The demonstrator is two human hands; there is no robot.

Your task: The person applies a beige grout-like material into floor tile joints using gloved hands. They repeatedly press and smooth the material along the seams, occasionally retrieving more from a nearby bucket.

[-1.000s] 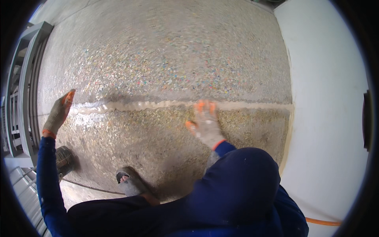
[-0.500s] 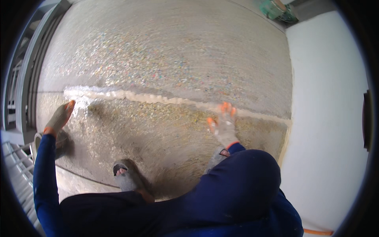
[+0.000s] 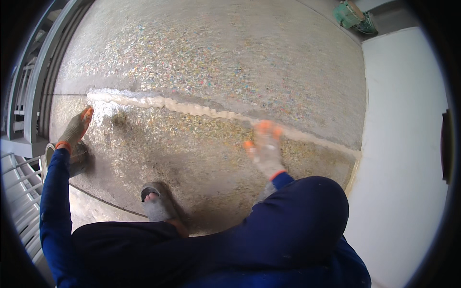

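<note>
A cream-white strip of paste runs across the speckled floor. My right hand, in a pale work glove with orange fingertips, is at the strip's right part with its fingers spread. It is blurred by motion, and nothing shows in it. My left hand, gloved likewise, is stretched out near the strip's left end with its fingers close together. I see nothing in it; whether it touches the floor I cannot tell. A bucket stands beside my left wrist, partly behind the forearm.
A white wall bounds the right side. Grey metal railing stands at the far left, with white bars below it. A green tool with a cord lies at the far right corner. My sandalled foot is on the floor.
My right hand has moved left along the strip, its fingers still spread. The view has shifted slightly. My left hand stays near the strip's left end.
</note>
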